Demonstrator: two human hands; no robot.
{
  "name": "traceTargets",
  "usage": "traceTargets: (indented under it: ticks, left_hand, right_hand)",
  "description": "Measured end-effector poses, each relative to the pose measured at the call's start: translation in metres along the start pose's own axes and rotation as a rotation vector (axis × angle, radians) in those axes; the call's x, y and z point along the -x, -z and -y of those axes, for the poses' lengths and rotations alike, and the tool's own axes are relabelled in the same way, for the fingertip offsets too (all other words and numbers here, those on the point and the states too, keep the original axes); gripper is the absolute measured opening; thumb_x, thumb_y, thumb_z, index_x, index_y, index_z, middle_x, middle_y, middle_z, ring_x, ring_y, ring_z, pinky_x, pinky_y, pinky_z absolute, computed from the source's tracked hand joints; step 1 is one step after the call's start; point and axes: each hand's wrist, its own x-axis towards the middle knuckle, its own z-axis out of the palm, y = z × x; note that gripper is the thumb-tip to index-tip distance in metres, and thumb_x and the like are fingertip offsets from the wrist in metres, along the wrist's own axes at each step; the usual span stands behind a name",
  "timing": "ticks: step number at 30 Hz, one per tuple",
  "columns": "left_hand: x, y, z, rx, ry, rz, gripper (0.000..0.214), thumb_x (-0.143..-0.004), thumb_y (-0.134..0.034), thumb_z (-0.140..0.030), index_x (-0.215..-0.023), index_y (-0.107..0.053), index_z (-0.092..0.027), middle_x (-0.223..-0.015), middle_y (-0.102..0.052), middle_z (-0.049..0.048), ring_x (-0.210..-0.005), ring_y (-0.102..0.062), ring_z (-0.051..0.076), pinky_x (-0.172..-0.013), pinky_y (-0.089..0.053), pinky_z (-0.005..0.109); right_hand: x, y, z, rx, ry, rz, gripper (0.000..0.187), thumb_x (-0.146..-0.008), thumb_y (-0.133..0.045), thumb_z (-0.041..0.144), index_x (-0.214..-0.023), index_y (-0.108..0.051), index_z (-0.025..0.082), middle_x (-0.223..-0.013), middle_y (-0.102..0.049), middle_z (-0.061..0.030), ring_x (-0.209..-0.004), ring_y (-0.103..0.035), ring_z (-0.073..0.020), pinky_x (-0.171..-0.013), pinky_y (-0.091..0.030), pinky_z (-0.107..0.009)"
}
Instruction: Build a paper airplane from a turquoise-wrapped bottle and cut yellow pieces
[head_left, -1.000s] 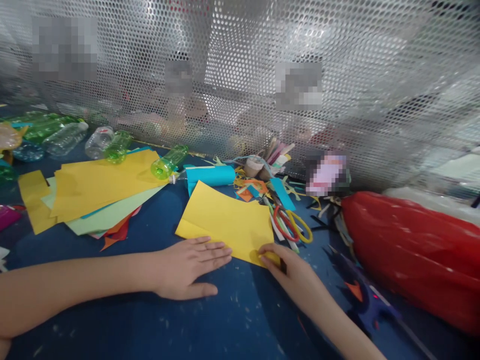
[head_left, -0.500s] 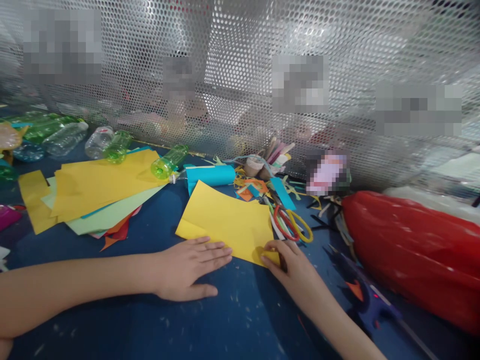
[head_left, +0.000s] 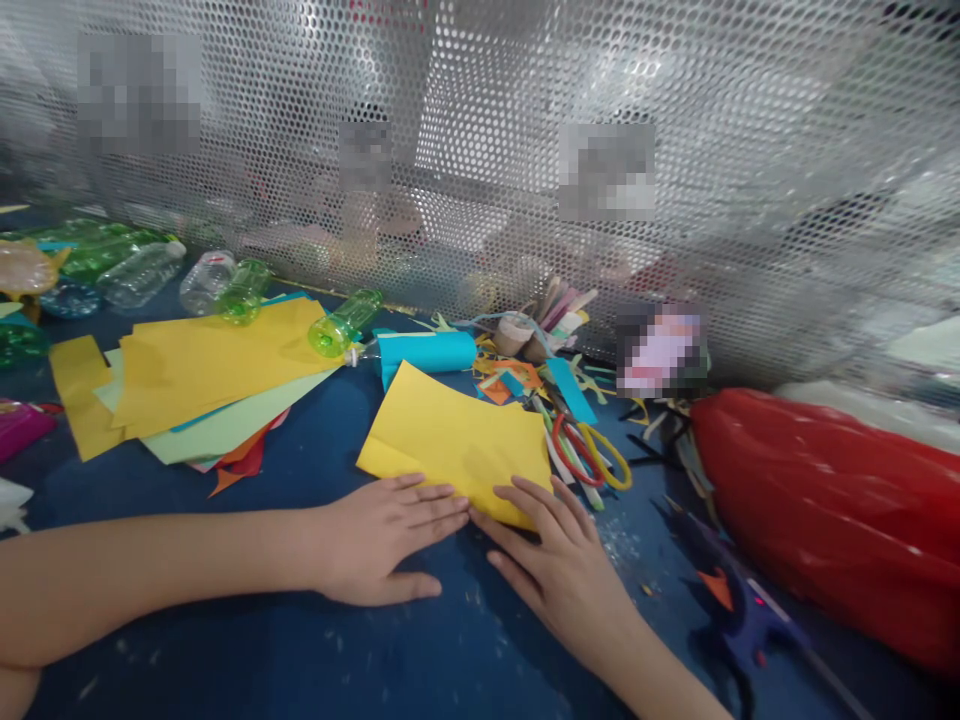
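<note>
A yellow sheet of paper [head_left: 457, 430] lies on the blue table in front of me, its near edge folded over. My left hand [head_left: 390, 535] is flat, fingers stretched out over the near edge of the sheet. Fingers spread, my right hand [head_left: 551, 550] presses on the paper's near right part, its fingertips close to those of my left hand. Just behind the sheet is a plastic bottle wrapped in blue paper [head_left: 427, 353]. Scissors with red and yellow handles [head_left: 589, 455] lie at the sheet's right edge.
A stack of coloured paper [head_left: 217, 365] lies at left, with green bottles [head_left: 346, 322] and clear bottles [head_left: 142, 275] behind it. On the right are a red plastic bag [head_left: 825, 520] and a blue glue gun [head_left: 750, 610]. A perforated metal screen [head_left: 465, 230] stands along the back.
My right hand has let go of the sheet's lifted right corner, moved left and spread flat on the near edge. My left hand stays in place on the paper.
</note>
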Motion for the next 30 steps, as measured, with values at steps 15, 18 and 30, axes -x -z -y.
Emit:
traceTargets:
  ticks: [15, 18, 30]
  left_hand:
    - [-0.002, -0.016, -0.007, -0.304, 0.002, -0.134, 0.059, -0.090, -0.033, -0.046, -0.129, -0.046, -0.002, -0.133, -0.046, 0.0178, -0.126, -0.040, 0.031, -0.103, -0.032, 0.040]
    - [0.000, -0.021, -0.012, -0.423, 0.048, -0.156, 0.064, -0.090, -0.030, -0.049, -0.123, -0.052, 0.001, -0.126, -0.052, 0.0219, -0.119, -0.047, 0.034, -0.100, -0.035, 0.041]
    - [0.008, -0.030, -0.029, -0.666, 0.508, -0.199, 0.080, -0.078, -0.045, -0.062, -0.106, -0.061, 0.011, -0.106, -0.058, 0.0357, -0.100, -0.059, 0.042, -0.080, -0.049, 0.045]
  right_hand:
    - [-0.005, 0.019, -0.006, -0.017, 0.042, -0.033, 0.017, -0.083, -0.054, 0.021, -0.077, -0.069, 0.026, -0.086, -0.071, 0.0011, -0.100, -0.059, -0.0206, -0.099, -0.034, -0.044]
    - [-0.005, 0.023, -0.006, -0.004, 0.026, -0.011, 0.018, -0.083, -0.053, 0.019, -0.074, -0.068, 0.025, -0.085, -0.070, 0.0010, -0.100, -0.060, -0.0213, -0.098, -0.036, -0.045]
    - [0.004, 0.032, -0.013, 0.028, -0.138, 0.073, 0.033, -0.086, -0.045, 0.021, -0.062, -0.067, 0.025, -0.080, -0.067, -0.0010, -0.097, -0.058, -0.0194, -0.093, -0.040, -0.038]
